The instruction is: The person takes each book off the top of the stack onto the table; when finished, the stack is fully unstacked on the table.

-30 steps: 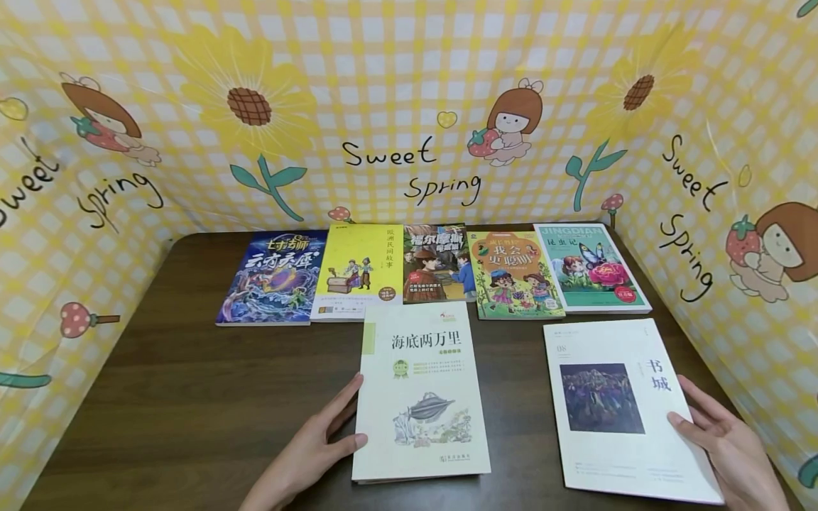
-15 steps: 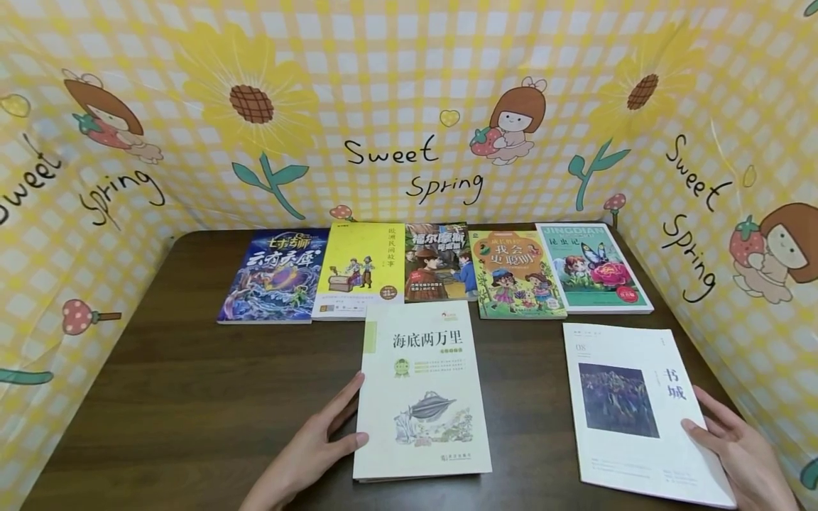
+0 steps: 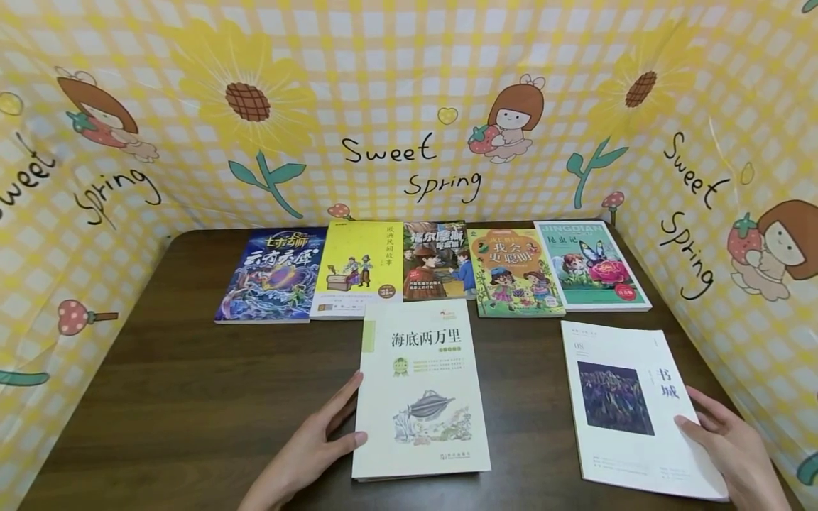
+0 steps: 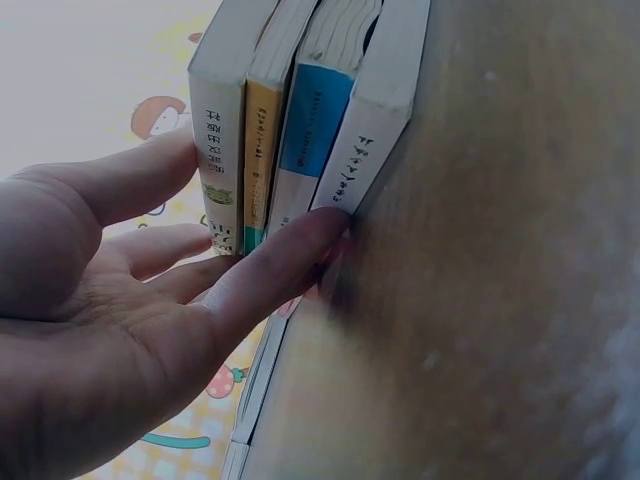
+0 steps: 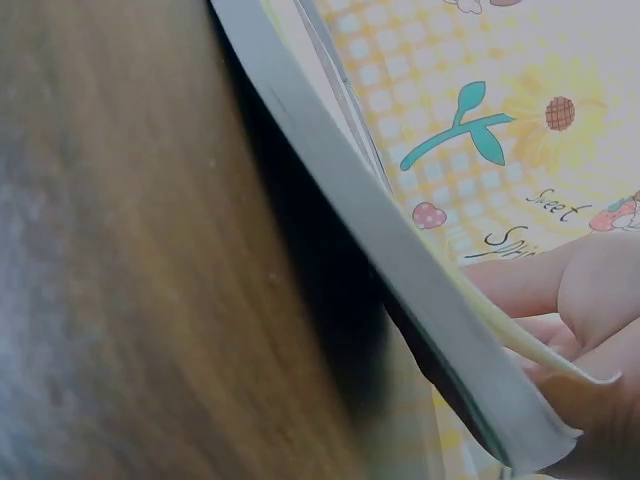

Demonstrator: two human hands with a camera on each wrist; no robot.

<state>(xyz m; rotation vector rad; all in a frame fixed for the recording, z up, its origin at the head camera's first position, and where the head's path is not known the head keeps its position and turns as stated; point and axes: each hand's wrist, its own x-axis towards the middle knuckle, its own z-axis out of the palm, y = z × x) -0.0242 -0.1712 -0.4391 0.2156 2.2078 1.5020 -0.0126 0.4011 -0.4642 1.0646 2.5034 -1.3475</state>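
My right hand [image 3: 731,440] grips a white paperback [image 3: 684,440] with a dark square picture by its right edge. The thumb lies on its cover and the other fingers are partly hidden. In the right wrist view, the page edge of the paperback [image 5: 360,220] hangs above the table with a dark gap below. My left hand [image 3: 313,443] touches the left side of a stack topped by a pale book [image 3: 428,454] with an airship drawing. Seen from the left wrist, several book spines [image 4: 262,150] are stacked there, and the fingertips rest against them.
Along the back of the dark wooden table [image 3: 211,411] lie a blue book [image 3: 268,284], a yellow book [image 3: 345,284], a detective-themed book [image 3: 441,273], an orange-green book [image 3: 517,284] and a teal book [image 3: 594,277]. A checked cloth [image 3: 383,71] walls in the back and sides.
My right hand has moved the white paperback a little to the right, away from the stack. The left hand and the stack stay in place.
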